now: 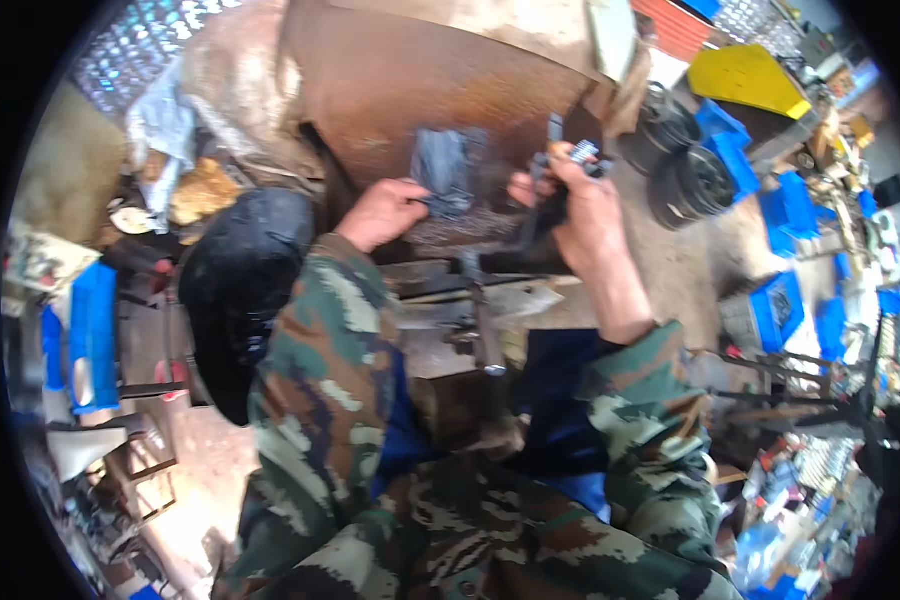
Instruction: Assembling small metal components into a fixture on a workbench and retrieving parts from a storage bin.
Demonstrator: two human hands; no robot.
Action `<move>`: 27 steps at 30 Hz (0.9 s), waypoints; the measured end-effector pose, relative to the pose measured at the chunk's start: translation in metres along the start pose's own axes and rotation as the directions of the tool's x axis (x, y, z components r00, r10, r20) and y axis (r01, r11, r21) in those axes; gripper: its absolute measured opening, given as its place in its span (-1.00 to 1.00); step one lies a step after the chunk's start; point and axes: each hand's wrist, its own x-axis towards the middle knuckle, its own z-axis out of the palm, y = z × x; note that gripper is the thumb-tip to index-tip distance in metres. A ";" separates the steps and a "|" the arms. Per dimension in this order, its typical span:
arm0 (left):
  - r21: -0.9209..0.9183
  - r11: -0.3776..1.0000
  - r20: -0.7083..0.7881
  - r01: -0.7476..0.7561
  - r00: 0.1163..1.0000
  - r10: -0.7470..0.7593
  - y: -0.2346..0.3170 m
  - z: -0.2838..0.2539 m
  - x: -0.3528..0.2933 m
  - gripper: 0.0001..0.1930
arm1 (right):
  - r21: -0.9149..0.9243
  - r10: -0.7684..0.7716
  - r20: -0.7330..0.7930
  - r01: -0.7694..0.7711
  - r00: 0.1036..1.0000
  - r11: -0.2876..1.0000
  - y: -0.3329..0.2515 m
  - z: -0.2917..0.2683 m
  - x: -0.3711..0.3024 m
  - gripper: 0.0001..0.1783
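Observation:
My left hand (378, 213) is closed in a pinch at the near left side of a bundle of thin grey strips (440, 160). A small dark bit shows at its fingertips, too blurred to name. The strips lie on a brown, rust-stained work surface (440, 75). To the right, my right hand (592, 215) is raised with its fingers closed around small grey metal pieces (582, 153) that stick out past the thumb and fingers. Their exact kind is blurred. Between the hands and my lap, a metal bar (482, 325) points toward me.
Black buckets (692, 185) stand at the right, beside blue bins (788, 210) and a yellow panel (745, 82). On the left are a large black rounded object (245, 290) and a blue container (93, 335). Mixed scrap (785, 500) is piled at the lower right.

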 end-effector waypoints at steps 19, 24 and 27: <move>0.398 0.902 -0.195 0.167 0.976 -0.095 0.034 0.014 0.003 -0.73 | -0.007 0.143 0.147 -0.144 0.979 0.990 -0.018 -0.016 -0.028 -0.87; 0.301 0.924 -0.216 0.237 0.960 -0.176 0.012 0.006 -0.004 -0.73 | -0.591 -0.025 0.191 0.135 0.981 0.795 0.001 -0.021 -0.055 -0.93; 0.351 0.870 -0.220 0.346 0.934 -0.282 0.036 0.014 0.008 -0.65 | -0.747 -0.058 0.446 0.407 0.893 0.526 0.013 -0.058 -0.065 -0.87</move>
